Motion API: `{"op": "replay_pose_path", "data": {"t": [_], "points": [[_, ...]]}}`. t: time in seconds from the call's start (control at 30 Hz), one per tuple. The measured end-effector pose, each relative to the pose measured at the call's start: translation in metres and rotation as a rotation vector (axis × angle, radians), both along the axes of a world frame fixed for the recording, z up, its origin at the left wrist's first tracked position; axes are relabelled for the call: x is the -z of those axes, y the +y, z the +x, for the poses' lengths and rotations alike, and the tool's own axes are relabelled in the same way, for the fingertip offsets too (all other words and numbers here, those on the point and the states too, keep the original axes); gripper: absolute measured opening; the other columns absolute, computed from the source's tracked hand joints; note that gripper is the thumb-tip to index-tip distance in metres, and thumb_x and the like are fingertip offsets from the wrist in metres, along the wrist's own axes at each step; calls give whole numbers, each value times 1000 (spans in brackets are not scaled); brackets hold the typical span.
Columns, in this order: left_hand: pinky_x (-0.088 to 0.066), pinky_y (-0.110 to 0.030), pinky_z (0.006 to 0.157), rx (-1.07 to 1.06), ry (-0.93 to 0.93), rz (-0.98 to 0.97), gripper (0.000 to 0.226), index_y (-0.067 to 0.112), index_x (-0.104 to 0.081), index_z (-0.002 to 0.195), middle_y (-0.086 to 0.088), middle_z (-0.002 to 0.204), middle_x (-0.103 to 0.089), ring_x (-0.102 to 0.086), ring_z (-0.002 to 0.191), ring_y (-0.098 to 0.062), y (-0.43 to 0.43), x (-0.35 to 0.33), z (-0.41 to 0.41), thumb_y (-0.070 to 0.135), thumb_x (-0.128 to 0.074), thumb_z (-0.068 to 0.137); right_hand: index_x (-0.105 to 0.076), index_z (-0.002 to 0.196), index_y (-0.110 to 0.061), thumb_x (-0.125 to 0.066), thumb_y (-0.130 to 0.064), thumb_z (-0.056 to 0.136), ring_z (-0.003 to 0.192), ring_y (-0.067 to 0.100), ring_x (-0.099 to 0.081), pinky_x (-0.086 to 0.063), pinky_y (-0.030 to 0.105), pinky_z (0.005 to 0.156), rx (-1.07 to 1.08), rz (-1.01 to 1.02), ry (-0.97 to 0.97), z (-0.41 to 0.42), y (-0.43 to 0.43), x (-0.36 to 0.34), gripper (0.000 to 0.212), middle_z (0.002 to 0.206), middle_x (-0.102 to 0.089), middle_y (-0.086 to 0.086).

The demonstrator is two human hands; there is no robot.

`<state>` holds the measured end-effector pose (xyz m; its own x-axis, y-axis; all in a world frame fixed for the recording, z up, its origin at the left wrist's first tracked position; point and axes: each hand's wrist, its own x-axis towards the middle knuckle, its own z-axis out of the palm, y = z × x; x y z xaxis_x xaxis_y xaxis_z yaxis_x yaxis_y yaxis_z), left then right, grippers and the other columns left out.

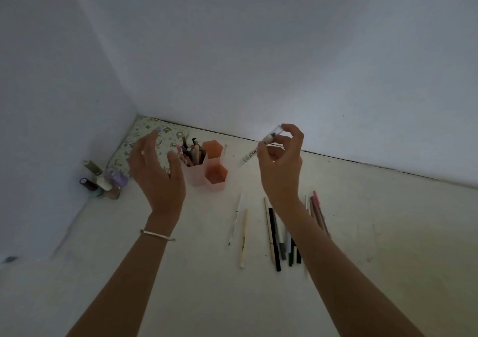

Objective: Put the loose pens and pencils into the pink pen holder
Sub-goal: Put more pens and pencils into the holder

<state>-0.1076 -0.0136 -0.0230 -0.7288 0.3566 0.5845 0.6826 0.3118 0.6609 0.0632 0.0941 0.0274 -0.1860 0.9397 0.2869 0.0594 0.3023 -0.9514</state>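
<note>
Right hand pinches a white marker aloft just right of the pink pen holder, left hand spread empty beside it, loose pens lying nearer.

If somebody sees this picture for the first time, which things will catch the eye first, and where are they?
The two raised hands stand out first: the right hand holds a white marker up by its fingertips, and the left hand is open beside the pink pen holder. The holder's left compartment is full of pencils; the other two look empty. Below, loose pens lie on the pale surface, partly under the right forearm.
</note>
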Motion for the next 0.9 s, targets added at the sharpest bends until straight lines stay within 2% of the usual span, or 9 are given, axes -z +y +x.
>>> {"op": "replay_pose_path", "data": {"t": [0.1,0.27,0.4,0.5,0.6,0.7,0.77,0.83,0.9], "points": [[-37,-28,101,-13,-48,97,43,-4,-50,131,-21,123,-54,-51,111,-34,-6,-11,-12,2,-51,88,-40,118,-31,-61,-10,90,82,9,-70,-58,21,70,-117,20,-20,-32,-10,3,41,98,-65,-5],[-48,-45,90,7,-96,153,45,4,-50,130,-14,119,-52,-55,102,-22,-11,-20,-20,1,-47,85,-37,117,-35,-56,-18,96,88,6,-69,-59,34,77,-228,52,-214,-69,-22,23,33,97,-59,-21],[-51,-36,81,63,-158,176,43,11,-52,124,0,113,-49,-53,93,-6,-15,-16,-13,-2,-47,83,-40,115,-26,-56,-17,96,87,24,-66,-57,44,72,-255,209,-403,-78,-24,38,26,101,-65,0],[-50,-28,75,94,-221,157,39,12,-53,118,1,112,-51,-54,87,-9,-18,-10,0,0,-45,81,-65,101,-8,-61,-8,88,91,28,-60,-50,42,79,-277,500,-590,-79,-23,46,14,105,-63,10],[-46,-23,65,72,-272,107,34,23,-52,107,2,103,-54,-50,75,-5,-21,-6,19,5,-47,78,-71,102,-9,-59,-3,79,97,27,-58,-44,37,85,-216,537,-635,-70,-22,46,27,114,-60,11],[-38,-10,60,166,-260,-48,37,34,-47,92,9,87,-52,-49,68,-1,-18,5,46,2,-56,77,-66,110,-10,-50,1,78,95,20,-57,-50,38,84,-38,409,-411,-51,-11,34,37,113,-58,9],[-35,-8,59,262,-265,-281,25,32,-51,89,13,83,-54,-51,68,-1,-10,17,67,10,-60,82,-63,111,-10,-50,6,77,87,15,-56,-53,38,78,46,349,-329,-33,3,23,40,111,-57,4],[-42,-14,65,352,-331,-575,13,27,-57,100,10,93,-60,-57,79,-6,1,32,87,25,-60,88,-63,110,-12,-48,5,77,82,10,-55,-52,30,74,96,304,-303,-14,13,15,40,108,-57,-1],[-51,-27,78,422,-357,-819,27,19,-54,115,2,106,-61,-61,96,-16,11,49,106,33,-58,91,-64,108,-12,-48,4,76,77,6,-52,-45,20,70,121,275,-307,6,18,12,39,104,-58,-5]]}}
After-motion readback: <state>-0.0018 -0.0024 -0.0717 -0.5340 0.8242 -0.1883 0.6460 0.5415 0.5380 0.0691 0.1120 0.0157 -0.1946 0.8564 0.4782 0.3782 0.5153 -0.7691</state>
